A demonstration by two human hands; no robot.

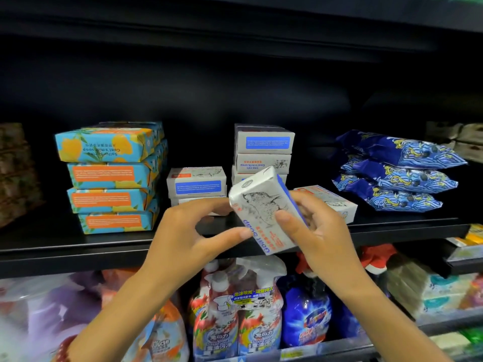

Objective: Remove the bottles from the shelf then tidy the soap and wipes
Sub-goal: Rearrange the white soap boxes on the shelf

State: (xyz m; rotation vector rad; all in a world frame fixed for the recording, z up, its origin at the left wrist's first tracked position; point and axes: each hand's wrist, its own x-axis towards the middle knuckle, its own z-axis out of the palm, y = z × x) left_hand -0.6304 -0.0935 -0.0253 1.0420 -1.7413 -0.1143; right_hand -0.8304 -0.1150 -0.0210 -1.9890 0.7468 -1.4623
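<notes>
Tilted white soap box (261, 207) in the air, just in front of the shelf (78, 246) edge. Your right hand (321, 231) grips its right side, thumb across the printed face. Your left hand (183, 236) pinches its left edge between thumb and forefinger. On the shelf behind: white soap stack (262, 150), blue-and-orange soap stack (112, 178) left, blue wipes packs (392, 171) right. Spray bottles (235, 309) one shelf below.
</notes>
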